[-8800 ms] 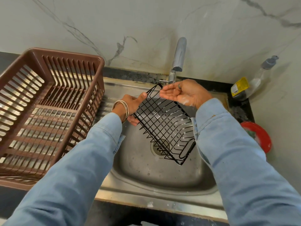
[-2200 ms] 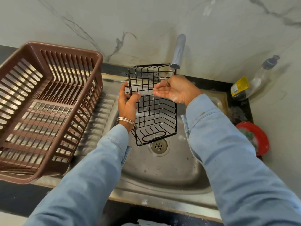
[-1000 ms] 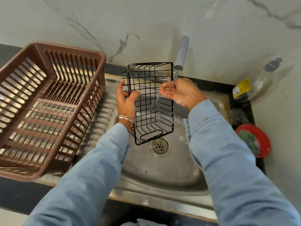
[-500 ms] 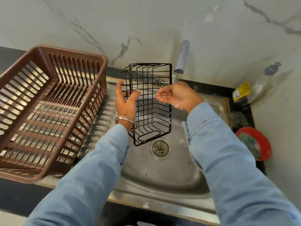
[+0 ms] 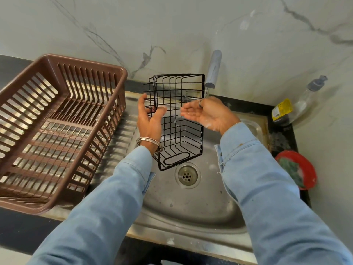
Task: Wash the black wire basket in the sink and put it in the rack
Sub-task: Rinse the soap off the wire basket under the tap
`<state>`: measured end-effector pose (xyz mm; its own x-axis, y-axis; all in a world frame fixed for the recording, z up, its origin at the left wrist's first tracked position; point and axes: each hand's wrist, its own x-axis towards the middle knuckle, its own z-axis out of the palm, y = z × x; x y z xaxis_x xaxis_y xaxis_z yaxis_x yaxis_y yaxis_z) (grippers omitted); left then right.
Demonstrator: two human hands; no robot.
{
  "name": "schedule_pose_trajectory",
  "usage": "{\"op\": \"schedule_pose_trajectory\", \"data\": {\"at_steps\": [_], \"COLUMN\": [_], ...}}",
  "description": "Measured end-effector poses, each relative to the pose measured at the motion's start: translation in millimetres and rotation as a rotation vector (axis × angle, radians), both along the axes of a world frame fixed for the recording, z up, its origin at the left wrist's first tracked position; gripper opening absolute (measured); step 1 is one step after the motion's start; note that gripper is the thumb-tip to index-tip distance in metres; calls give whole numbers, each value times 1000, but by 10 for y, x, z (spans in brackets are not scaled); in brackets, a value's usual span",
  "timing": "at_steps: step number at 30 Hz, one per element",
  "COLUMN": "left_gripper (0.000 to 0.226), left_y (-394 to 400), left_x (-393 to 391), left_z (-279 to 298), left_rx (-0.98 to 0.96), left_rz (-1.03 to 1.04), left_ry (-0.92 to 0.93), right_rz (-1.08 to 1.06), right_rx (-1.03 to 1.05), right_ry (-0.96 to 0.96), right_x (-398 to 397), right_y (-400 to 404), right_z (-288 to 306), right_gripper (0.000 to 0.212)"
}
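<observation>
Marble-veined wall backed a steel sink [image 5: 191,205] set in the dark worktop [image 5: 19,230], with the brown rack [image 5: 63,129] on its left drainboard. Over the basin, the left hand [image 5: 150,119] gripped the black wire basket [image 5: 179,119] upright by its edge, beside the tap [image 5: 213,70]. The right hand [image 5: 206,113] lay open-palmed, fingers released, under a thin stream. Wet wire might slip from that one-handed hold and drop. Whether soap remained was hard to tell.
</observation>
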<state>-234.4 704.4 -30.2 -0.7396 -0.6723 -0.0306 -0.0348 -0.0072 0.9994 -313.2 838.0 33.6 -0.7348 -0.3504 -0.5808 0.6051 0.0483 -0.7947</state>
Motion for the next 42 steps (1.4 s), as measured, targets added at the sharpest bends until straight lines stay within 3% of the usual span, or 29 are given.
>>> {"op": "schedule_pose_trajectory", "data": {"at_steps": [3, 7, 10, 14, 19, 22, 27, 31, 35, 39, 42], "left_gripper": [76, 71, 69, 68, 72, 71, 74, 77, 78, 78, 77], "left_y": [5, 6, 15, 27, 33, 31, 48, 33, 37, 47, 49], "left_x": [25, 33, 29, 32, 29, 31, 44, 42, 35, 36, 43], "left_z": [15, 52, 76, 94, 99, 92, 91, 115, 125, 130, 111], "left_rx": [18, 1, -30, -82, -128, -143, -213, -269, -287, -287, -289], "left_rz": [1, 3, 6, -4, 28, 49, 57, 65, 71, 84, 70], "left_ry": [16, 41, 53, 54, 24, 19, 28, 41, 38, 35, 34], "right_rz": [72, -124, -67, -141, 14, -72, 41, -115, 17, -69, -16], "right_rx": [109, -99, -34, -136, 26, 28, 97, -30, 161, 85, 215], "right_ry": [-20, -16, 8, 1, 45, 80, 39, 48, 9, -24, 1], "right_x": [47, -22, 11, -17, 2, -40, 42, -45, 27, -5, -9], "right_y": [26, 67, 60, 120, 191, 233, 228, 218, 160, 164, 163], "right_z": [-29, -18, 1, -23, -1, -20, -79, -30, -40, -64, -91], "right_gripper": [25, 33, 27, 29, 19, 22, 23, 32, 31, 37, 35]}}
